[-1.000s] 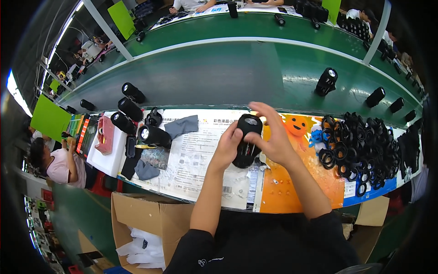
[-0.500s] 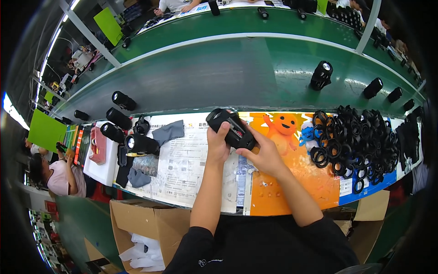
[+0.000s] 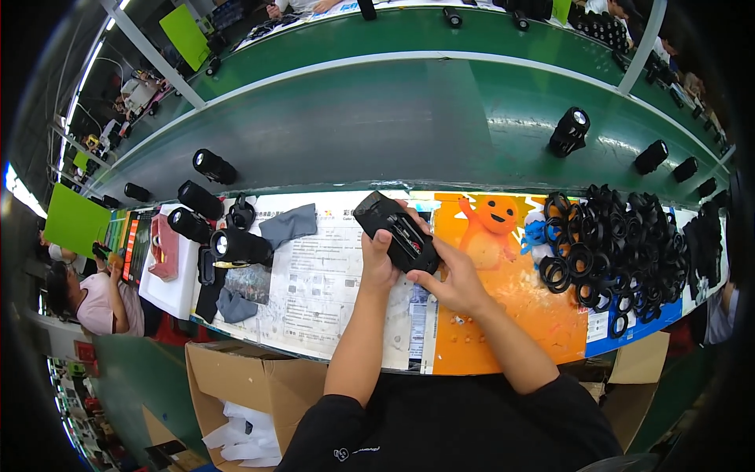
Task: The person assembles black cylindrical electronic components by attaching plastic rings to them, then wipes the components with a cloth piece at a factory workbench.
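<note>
One left hand (image 3: 381, 269) and one right hand (image 3: 462, 288), fingers (image 3: 447, 253) bent snugly around a chunky black casing (image 3: 384, 217) with oblong recess (image 3: 407, 236)

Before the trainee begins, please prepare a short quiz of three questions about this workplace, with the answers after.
1. True or false: the left hand and right hand both hold the black cylindrical device.
2. The heap of black ring-shaped parts lies on which side of the orange printed sheet: (a) left, (b) right?
3. What colour is the crumpled material inside the open brown cardboard box at lower left?

Key: 1. True. 2. b. 3. White.
</note>
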A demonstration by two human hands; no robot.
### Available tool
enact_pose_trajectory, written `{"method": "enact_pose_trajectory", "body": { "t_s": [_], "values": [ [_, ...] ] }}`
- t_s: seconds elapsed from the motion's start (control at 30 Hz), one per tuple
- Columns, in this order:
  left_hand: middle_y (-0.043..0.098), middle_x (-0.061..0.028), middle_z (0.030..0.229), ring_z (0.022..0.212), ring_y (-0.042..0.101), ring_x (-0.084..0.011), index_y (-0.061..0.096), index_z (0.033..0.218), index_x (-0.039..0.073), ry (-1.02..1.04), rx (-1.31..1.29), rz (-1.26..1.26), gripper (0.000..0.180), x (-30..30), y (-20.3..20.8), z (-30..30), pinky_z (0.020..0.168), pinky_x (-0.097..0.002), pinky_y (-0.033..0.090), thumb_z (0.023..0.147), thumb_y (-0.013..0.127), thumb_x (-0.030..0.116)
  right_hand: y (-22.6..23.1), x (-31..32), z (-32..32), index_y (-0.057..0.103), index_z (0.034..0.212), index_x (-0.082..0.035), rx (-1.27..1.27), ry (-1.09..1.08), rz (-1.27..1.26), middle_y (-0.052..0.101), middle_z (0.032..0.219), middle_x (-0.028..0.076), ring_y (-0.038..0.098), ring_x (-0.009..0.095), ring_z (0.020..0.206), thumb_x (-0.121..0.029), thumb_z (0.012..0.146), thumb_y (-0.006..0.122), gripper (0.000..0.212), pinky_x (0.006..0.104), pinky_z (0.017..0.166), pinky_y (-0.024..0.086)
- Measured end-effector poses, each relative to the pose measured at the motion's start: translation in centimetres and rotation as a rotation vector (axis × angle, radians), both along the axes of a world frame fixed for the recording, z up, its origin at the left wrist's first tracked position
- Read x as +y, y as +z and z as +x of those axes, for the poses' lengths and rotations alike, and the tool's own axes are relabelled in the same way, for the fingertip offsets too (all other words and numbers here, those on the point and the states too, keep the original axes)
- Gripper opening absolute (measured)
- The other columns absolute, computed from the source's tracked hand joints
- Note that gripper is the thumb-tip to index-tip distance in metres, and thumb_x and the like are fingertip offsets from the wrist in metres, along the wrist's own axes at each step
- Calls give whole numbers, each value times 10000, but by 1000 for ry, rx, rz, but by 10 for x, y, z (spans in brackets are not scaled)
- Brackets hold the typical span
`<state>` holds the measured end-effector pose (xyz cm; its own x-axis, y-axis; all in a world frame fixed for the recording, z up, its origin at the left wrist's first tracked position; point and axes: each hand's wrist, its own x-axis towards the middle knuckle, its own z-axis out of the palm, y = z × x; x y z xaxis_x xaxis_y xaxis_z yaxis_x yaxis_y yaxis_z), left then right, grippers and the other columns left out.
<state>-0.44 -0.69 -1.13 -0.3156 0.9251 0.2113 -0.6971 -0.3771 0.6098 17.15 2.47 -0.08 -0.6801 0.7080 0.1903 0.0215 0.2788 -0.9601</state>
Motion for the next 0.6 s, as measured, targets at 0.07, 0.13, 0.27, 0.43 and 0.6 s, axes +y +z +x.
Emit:
{"method": "enact_pose_trajectory", "body": {
  "t_s": [0.07, 0.13, 0.27, 0.43, 0.6],
  "values": [
    [716, -144, 1119, 1034, 767, -283, 576, 1378, 35, 41, 27, -44, 774, 0, 1, 3, 939, -416, 666, 888, 948, 504, -3, 0, 2, 519, 1607, 66, -15, 12, -42, 715, 1405, 267, 736, 338, 1290, -331, 952, 919, 865, 431, 1100, 570],
    [709, -142, 1123, 1049, 756, -293, 584, 1373, 39, 51, 58, -67, 759, -2, 0, 3, 950, -424, 661, 895, 935, 514, 0, -4, 1, 517, 1603, 76, 0, -4, -44, 714, 1410, 268, 736, 340, 1293, -319, 950, 922, 865, 431, 1103, 572],
    [706, -143, 1116, 1043, 750, -296, 598, 1349, 44, 27, 88, -79, 705, -3, -2, 3, 943, -422, 662, 902, 926, 480, -9, -7, 0, 502, 1598, 111, 20, -32, -83, 693, 1454, 268, 712, 328, 1340, -293, 945, 932, 880, 423, 1139, 563],
    [725, -146, 1119, 1034, 762, -279, 610, 1333, 44, -12, 95, -78, 642, -4, 0, 4, 937, -407, 665, 893, 931, 384, -18, -5, 1, 490, 1593, 138, 131, 7, -241, 663, 1500, 264, 676, 301, 1381, -289, 945, 935, 895, 423, 1173, 546],
    [741, -146, 1131, 1045, 768, -269, 615, 1332, 40, -24, 58, -73, 597, -2, -2, 10, 953, -400, 660, 895, 921, 308, -26, -3, 3, 496, 1603, 124, 163, -19, -151, 680, 1476, 255, 684, 290, 1362, -285, 948, 931, 886, 421, 1167, 547]
  ]
}}
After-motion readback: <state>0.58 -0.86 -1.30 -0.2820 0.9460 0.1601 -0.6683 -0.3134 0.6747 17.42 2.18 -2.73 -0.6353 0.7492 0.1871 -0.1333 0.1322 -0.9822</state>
